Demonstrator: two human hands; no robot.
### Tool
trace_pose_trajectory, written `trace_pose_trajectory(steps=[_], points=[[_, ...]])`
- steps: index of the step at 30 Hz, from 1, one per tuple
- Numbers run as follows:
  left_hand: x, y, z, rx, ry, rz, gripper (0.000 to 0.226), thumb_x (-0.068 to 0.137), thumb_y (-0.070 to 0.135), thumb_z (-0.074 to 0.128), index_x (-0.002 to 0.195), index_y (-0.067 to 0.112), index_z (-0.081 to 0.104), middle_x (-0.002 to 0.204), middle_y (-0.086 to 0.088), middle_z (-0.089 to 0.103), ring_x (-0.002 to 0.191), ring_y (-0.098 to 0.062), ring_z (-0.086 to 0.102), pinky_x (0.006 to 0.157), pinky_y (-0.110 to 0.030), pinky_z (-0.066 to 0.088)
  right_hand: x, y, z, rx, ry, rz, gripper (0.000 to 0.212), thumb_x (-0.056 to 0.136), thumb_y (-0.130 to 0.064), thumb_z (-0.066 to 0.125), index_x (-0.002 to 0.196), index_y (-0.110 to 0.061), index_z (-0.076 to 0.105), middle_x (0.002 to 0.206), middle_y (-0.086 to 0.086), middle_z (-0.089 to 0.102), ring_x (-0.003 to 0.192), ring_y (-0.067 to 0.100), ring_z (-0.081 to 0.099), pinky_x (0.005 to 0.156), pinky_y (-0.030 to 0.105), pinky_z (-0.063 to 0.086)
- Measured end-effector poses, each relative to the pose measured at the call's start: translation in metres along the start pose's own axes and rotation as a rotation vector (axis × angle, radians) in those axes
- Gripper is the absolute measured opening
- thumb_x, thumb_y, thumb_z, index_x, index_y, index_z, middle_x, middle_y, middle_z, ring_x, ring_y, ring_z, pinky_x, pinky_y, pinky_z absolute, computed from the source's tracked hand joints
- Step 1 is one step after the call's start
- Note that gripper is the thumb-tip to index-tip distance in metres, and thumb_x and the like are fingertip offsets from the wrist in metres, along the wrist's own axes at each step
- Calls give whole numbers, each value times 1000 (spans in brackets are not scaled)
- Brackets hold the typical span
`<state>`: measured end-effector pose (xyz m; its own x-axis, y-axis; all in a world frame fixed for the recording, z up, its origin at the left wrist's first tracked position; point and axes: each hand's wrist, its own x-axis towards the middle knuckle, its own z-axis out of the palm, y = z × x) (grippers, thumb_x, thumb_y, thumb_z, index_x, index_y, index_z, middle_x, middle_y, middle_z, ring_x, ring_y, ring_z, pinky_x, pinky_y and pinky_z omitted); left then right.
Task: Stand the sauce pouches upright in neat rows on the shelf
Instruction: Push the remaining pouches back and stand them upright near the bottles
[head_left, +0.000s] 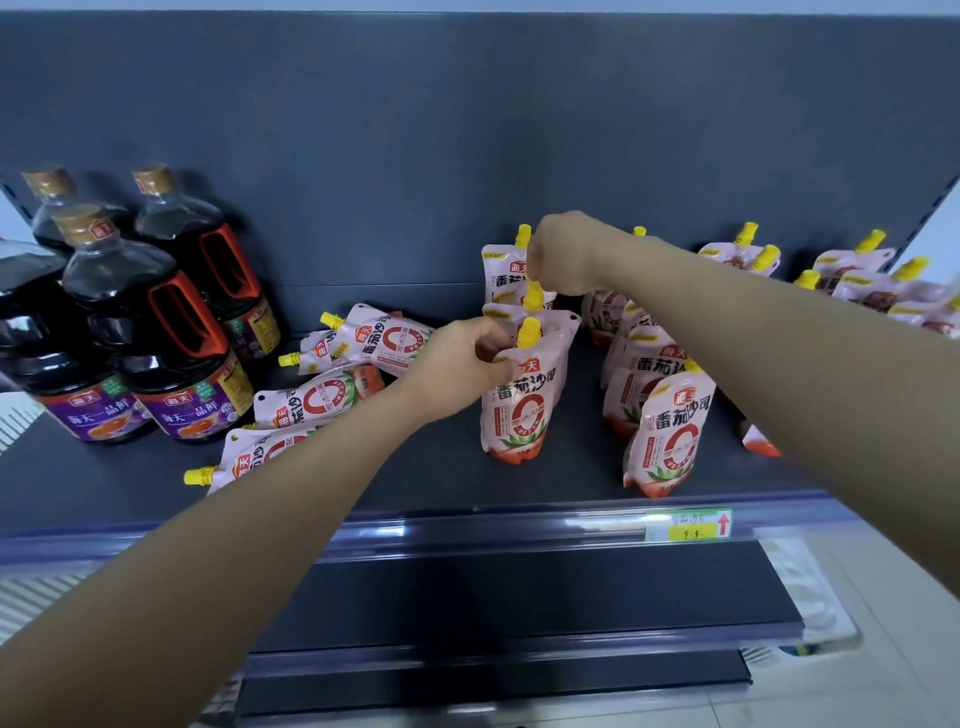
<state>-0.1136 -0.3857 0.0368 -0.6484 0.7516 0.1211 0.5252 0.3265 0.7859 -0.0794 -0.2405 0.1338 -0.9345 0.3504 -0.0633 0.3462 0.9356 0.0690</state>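
Pink tomato sauce pouches with yellow caps stand and lie on a dark grey shelf (415, 483). My left hand (462, 358) grips the top left edge of the front upright pouch (522, 410) in the middle row. Behind it, my right hand (563, 254) pinches the yellow cap of the second pouch (532, 297). A third pouch (501, 273) stands at the back. Another upright row runs to the right, led by a front pouch (670, 436). Several pouches (317, 400) lie flat on the left.
Three large dark soy sauce bottles (156, 332) stand at the left of the shelf. More pouches (857, 275) with brown print crowd the back right. A price tag (688, 525) sits on the shelf's front rail. A lower shelf (519, 597) juts out below.
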Motion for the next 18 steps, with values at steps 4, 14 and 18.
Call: trace_pose_trajectory(steps=[4, 14, 18], points=[[-5, 6, -19, -75, 54, 2, 17, 78, 28, 72, 91, 26, 62, 96, 9, 67, 92, -5, 62, 73, -20, 50, -1, -7, -2, 84, 126, -21, 33, 87, -1, 46, 114, 1, 65, 115, 20, 66, 107, 37, 63, 89, 44, 53], [-28, 18, -113, 252, 484, 205, 29, 81, 18, 68, 109, 15, 59, 105, 4, 60, 98, -6, 53, 84, -10, 33, -4, -62, -24, 81, 313, -133, 31, 89, -23, 58, 115, -7, 59, 114, 15, 62, 101, 35, 59, 78, 38, 49], [-41, 13, -143, 380, 547, 253, 35, 81, 17, 67, 114, 11, 57, 113, -4, 59, 106, -15, 54, 93, -22, 37, 2, -87, -30, 51, 338, -215, 35, 89, -23, 58, 120, -7, 56, 118, 14, 61, 107, 33, 57, 85, 41, 51]])
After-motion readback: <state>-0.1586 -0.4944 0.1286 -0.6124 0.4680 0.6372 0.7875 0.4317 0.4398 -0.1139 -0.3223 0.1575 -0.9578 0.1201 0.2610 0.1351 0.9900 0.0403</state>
